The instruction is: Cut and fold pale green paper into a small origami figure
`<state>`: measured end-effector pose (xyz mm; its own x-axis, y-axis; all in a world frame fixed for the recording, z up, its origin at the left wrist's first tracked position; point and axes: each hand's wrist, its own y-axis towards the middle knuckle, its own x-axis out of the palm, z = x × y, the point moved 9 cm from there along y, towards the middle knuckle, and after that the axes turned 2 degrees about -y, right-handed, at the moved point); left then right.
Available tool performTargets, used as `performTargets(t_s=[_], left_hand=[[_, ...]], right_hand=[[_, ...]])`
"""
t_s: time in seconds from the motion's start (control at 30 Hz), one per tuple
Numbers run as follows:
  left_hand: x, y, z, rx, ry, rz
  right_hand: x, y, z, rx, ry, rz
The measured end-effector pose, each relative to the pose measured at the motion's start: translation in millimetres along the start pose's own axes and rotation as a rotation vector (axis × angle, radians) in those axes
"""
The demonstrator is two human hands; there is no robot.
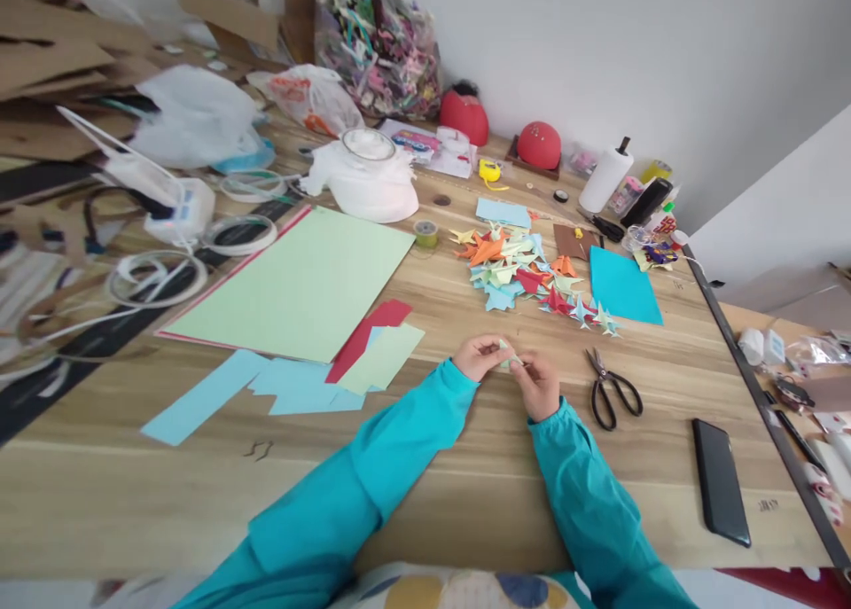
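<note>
Between both hands, just above the wooden tabletop, is a small folded piece of pale green paper [506, 354]. My left hand [481, 356] pinches its left side, and my right hand [537, 382] grips its right side with thumb and fingers. Part of the paper is hidden by the fingers. Beyond the hands lies a heap of folded paper cranes [505, 263] in orange, red, blue and pale green. Black-handled scissors [608, 389] rest to the right of my right hand, blades slightly apart.
Green sheets [299, 281] lie left, with cut red paper [369, 336] and blue paper strips [203, 396] nearby. A turquoise sheet [625, 283] is at the right, and a black phone [721, 480] near the front. Cables [160, 277] and bags [192, 117] crowd the far left.
</note>
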<state>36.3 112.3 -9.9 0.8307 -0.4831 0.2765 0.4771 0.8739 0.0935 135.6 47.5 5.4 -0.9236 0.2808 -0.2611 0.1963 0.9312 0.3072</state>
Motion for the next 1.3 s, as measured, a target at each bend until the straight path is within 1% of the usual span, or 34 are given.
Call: performTargets(t_s=[0.1,0.2,0.3,0.37,0.43,0.5,0.53,0.63,0.7,0.77,0.83,1.0,1.1,1.2,1.3], left_hand=[[3.1,-9,14,0.116,0.138,-0.035],[10.1,-27,39,0.280,0.368,-0.111],[24.9,-52,71,0.491,0.703,-0.213],[40.1,-69,85,0.625,0.910,-0.323],[50.0,-79,94,0.692,1.076,-0.378],[59.1,-87,97,0.732,1.196,-0.441],[63.0,-90,98,0.741,1.227,-0.475],[69.5,-96,97,0.699,1.270,-0.555],[73.2,-101,95,0.680,1.285,-0.609],[76.0,-105,95,0.680,1.295,-0.648],[77.3,-107,97,0.679,1.303,-0.668],[77.6,-110,107,0.688,1.320,-0.705],[78.0,-114,113,0.702,1.319,-0.715],[78.3,-120,116,0.710,1.294,-0.705],[76.0,-121,117,0.687,1.265,-0.664]], right_hand=[[-5,1,-14,-0.095,-0.081,-0.002],[-9,-4,-34,-0.199,-0.194,-0.058],[-5,-16,-58,-0.332,-0.326,-0.168],[0,-26,-76,-0.424,-0.445,-0.212],[7,-34,-90,-0.496,-0.539,-0.281],[13,-39,-102,-0.552,-0.581,-0.346],[16,-42,-106,-0.573,-0.598,-0.387],[27,-49,-111,-0.594,-0.661,-0.528],[32,-54,-114,-0.609,-0.705,-0.597],[34,-59,-119,-0.644,-0.708,-0.638],[32,-61,-124,-0.675,-0.701,-0.639],[21,-62,-134,-0.703,-0.599,-0.580],[19,-66,-137,-0.731,-0.562,-0.549],[17,-70,-142,-0.749,-0.525,-0.518],[13,-71,-144,-0.734,-0.482,-0.494]])
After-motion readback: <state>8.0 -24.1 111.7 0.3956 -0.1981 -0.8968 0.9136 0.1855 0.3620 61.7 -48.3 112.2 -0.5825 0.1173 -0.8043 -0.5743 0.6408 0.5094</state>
